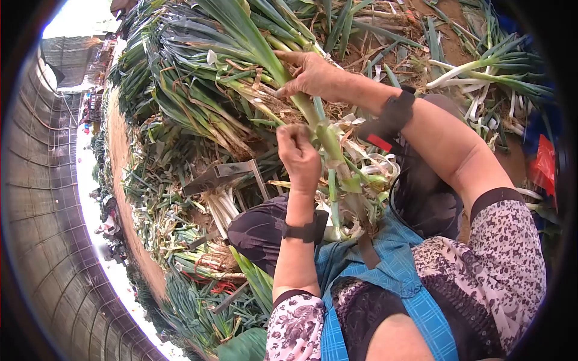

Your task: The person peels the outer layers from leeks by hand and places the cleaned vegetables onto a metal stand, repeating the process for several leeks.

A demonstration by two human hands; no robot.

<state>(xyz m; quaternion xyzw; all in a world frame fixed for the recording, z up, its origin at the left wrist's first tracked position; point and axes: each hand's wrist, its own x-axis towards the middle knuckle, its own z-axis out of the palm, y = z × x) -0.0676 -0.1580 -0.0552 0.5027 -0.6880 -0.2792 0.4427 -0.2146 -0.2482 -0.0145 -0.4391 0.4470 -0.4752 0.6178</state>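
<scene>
A thick leek (330,144) slants from my lap up to the top of the head view, its green leaves spread over a pile. My right hand (313,77) grips it near the base of the leaves, thumb and fingers on either side. My left hand (299,157) is closed in a pinch right beside the stalk, lower down. A narrow yellow-green leaf reaches its fingertips, but what the fingers hold is hidden. The leek's lower end rests near the blue checked apron (385,253), by several loose peeled leaves (376,165).
A big heap of leeks (180,66) lies beyond my hands. More trimmed leeks (481,69) lie at upper right, near a red plastic piece (543,163). A metal frame (232,171) stands by my knee. Cut leaves cover the ground, and a curved greenhouse wall (48,210) runs along the left.
</scene>
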